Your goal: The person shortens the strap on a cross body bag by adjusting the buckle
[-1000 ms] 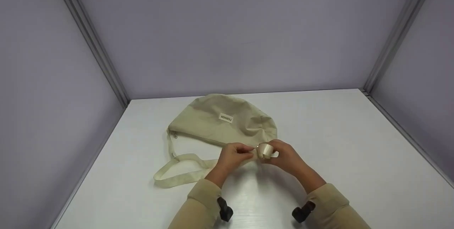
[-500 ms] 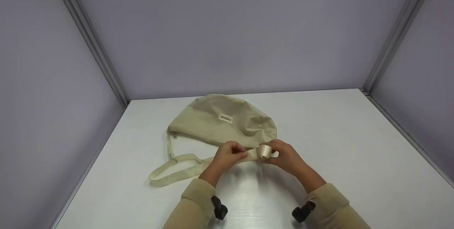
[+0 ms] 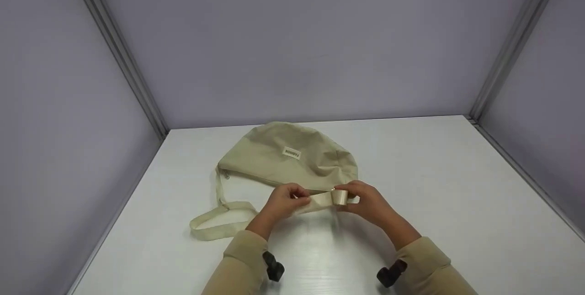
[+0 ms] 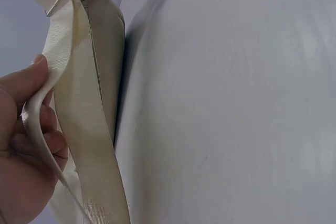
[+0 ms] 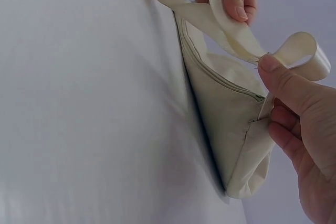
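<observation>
A cream shoulder bag (image 3: 283, 158) with a small label lies on the white table, its zipper (image 5: 220, 80) edge facing the person. In the head view my left hand (image 3: 284, 201) pinches the bag's strap (image 4: 58, 51) between thumb and fingers, in front of the bag. My right hand (image 3: 365, 198) grips the strap at a thin metal buckle (image 4: 58, 1) by the bag's right end. A loop of strap (image 5: 304, 56) stands out from the buckle beside the right thumb. Between the two hands the strap runs nearly straight.
A slack loop of strap (image 3: 215, 231) lies on the table (image 3: 438, 185) at left. Grey-violet panels (image 3: 292, 48) close off the back and both sides. Black wrist-worn cameras (image 3: 274, 267) sit at both cuffs.
My left hand has slid left along the strap, so a longer stretch shows between the hands. The loop at the buckle has turned slightly. The right hand stays nearly in place.
</observation>
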Demonstrator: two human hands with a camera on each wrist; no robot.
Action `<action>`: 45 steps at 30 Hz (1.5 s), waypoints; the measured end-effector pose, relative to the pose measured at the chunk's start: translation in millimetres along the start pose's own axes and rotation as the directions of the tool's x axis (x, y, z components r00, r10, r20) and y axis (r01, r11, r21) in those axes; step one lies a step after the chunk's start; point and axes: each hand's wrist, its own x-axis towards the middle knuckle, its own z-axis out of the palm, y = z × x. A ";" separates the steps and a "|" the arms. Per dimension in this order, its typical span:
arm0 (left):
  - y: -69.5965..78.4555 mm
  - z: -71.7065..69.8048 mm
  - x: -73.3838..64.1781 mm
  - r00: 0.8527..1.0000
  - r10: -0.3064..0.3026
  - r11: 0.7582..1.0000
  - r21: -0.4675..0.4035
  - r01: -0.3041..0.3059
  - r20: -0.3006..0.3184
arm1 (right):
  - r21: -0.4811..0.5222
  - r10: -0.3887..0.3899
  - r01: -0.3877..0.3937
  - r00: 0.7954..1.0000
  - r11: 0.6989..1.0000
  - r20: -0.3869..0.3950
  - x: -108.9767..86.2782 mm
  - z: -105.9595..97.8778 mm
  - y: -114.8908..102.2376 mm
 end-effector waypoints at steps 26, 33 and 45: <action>-10.1 -20.4 -8.9 0.995 0.042 0.992 0.114 -0.052 0.087 | 0.020 0.024 -0.025 1.000 0.999 0.017 2.3 -6.6 -1.7; -13.0 -16.8 -10.4 0.996 0.050 0.989 0.132 -0.060 0.078 | 0.022 0.012 -0.012 1.000 1.000 0.017 2.6 -6.4 -0.4; -14.3 -18.3 -11.1 0.997 0.070 0.992 0.104 -0.073 0.037 | 0.034 0.020 -0.021 1.000 0.999 0.023 1.7 -6.5 -0.6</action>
